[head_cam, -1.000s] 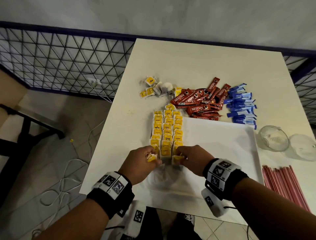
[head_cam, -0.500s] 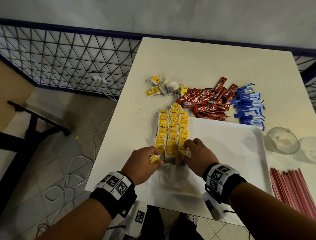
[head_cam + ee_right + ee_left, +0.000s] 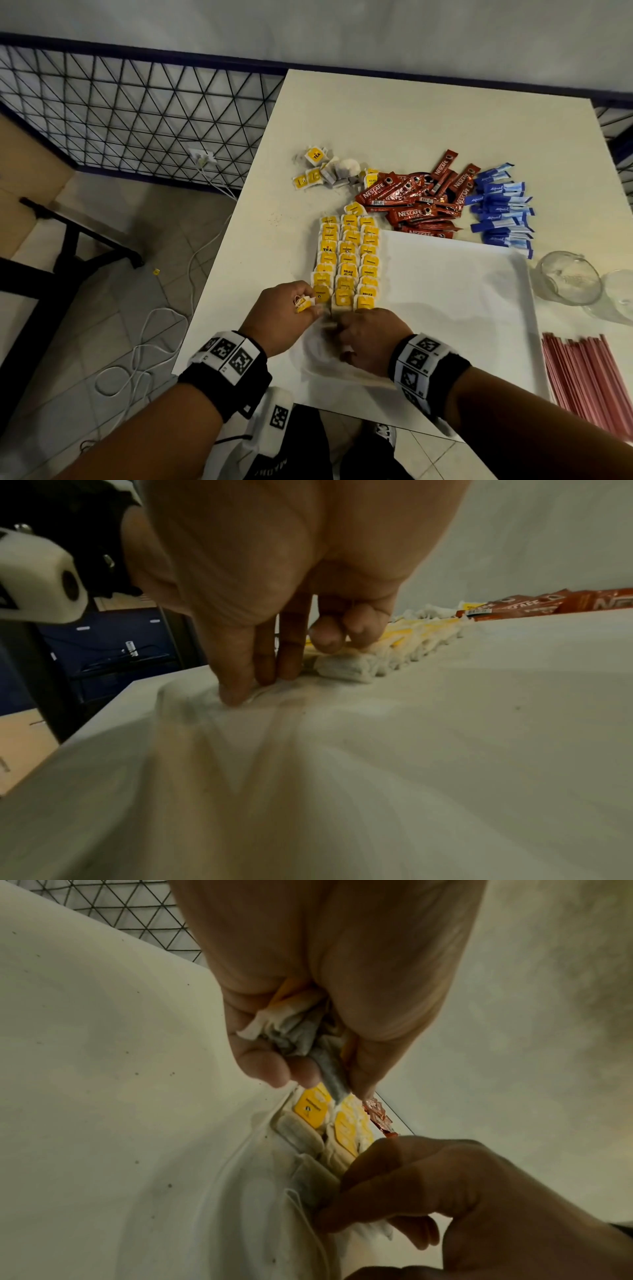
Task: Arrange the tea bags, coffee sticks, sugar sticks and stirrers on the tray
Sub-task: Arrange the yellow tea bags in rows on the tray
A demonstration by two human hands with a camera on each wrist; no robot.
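A white tray (image 3: 452,308) lies on the table. Three columns of yellow-tagged tea bags (image 3: 347,260) run along its left side. At the near end of the left column, my left hand (image 3: 308,308) grips a small bunch of tea bags (image 3: 298,1034), and a yellow tag (image 3: 305,303) sticks out of it. Just below the columns, my right hand (image 3: 337,329) pinches a pale tea bag (image 3: 308,1177) down on the tray, thumb and fingers (image 3: 240,693) pressed against it. Loose tea bags (image 3: 329,168), red coffee sticks (image 3: 414,205) and blue sugar sticks (image 3: 500,212) lie beyond the tray.
Pink stirrers (image 3: 589,377) lie in a bundle right of the tray. Two clear glass jars (image 3: 568,277) stand past them. The white table (image 3: 411,120) ends just left of the tea bags, above a tiled floor with cables. A wire fence runs behind.
My right hand set a yellow-tagged bag at the end of the right column, then drew back toward me to the near end of the rows. The left hand has barely moved.
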